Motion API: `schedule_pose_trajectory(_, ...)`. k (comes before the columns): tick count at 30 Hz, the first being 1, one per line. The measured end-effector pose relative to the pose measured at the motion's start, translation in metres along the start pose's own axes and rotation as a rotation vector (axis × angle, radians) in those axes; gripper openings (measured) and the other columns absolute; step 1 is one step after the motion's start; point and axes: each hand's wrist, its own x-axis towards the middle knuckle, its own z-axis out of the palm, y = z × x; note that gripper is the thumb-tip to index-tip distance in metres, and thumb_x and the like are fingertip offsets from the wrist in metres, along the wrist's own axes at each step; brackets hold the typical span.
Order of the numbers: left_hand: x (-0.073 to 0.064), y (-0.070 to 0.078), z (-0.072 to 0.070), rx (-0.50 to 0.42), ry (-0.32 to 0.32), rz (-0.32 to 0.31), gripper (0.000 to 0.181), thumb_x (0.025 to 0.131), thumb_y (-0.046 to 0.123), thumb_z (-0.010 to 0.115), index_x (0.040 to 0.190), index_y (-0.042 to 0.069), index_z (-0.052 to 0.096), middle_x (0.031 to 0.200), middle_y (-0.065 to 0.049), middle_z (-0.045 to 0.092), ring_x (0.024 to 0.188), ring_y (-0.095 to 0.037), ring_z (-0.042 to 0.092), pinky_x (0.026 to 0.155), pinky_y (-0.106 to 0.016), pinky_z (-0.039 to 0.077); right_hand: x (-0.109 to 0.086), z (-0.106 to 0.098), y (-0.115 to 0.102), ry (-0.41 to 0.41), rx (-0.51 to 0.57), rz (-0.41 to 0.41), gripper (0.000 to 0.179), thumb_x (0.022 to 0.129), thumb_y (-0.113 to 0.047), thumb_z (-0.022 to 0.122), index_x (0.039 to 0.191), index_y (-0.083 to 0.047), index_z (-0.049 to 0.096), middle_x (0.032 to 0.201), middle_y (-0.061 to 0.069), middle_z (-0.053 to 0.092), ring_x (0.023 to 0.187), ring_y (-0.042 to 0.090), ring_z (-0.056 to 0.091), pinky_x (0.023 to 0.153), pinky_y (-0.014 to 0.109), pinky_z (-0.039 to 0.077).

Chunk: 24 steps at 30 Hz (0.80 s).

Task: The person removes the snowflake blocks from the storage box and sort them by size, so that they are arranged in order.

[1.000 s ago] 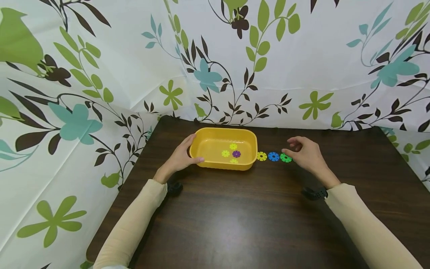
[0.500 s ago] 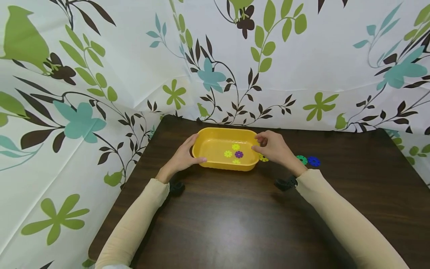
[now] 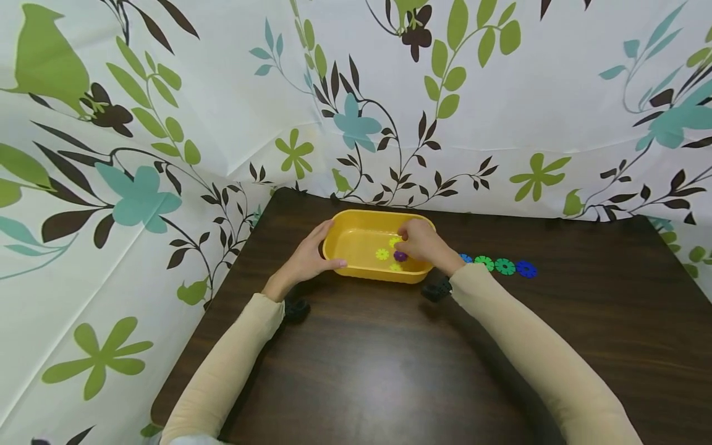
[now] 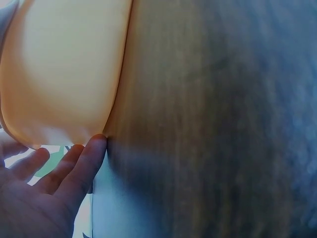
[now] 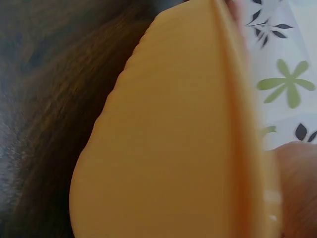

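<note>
My left hand (image 3: 308, 256) grips the left end of a yellow plastic basin (image 3: 361, 274), thumb over the front rim and fingers around the outer wall. In the left wrist view its fingertips press against the basin's end. My right hand (image 3: 425, 241) reaches over the basin's right rim, thumb and forefinger bent down onto a purple notched flower disc (image 3: 400, 255) on the basin floor. Lime-yellow flower discs lie around it, one (image 3: 382, 254) to its left. In the right wrist view the basin's outer wall (image 5: 163, 129) hides the fingertips.
Right of the basin a row of flower discs lies on the dark wooden table (image 3: 356, 371): blue (image 3: 466, 258), partly covered by the forearm, then green (image 3: 484, 263), teal-green (image 3: 505, 266) and dark blue (image 3: 526, 269). A leaf-patterned cloth (image 3: 233, 111) hangs behind the table.
My right hand has moved left from the row of discs, over the basin's right rim and down to the purple disc. My left hand stays on the basin; the view has shifted slightly.
</note>
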Motion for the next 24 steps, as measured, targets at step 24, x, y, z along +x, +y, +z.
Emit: schedule_pose_trajectory(24, 0.0, 0.002, -0.001, -0.012, -0.011, -0.011, 0.116, 0.087, 0.043, 0.09, 0.176, 0.014, 0.02, 0.184, -0.012, 0.02, 0.169, -0.039, 0.027, 0.137, -0.065, 0.024, 0.028, 0.021, -0.001, -0.057, -0.006, 0.119, 0.028, 0.096, -0.008, 0.072, 0.07, -0.006, 0.061, 0.057, 0.001, 0.049, 0.052, 0.016, 0.048, 0.052, 0.023, 0.039)
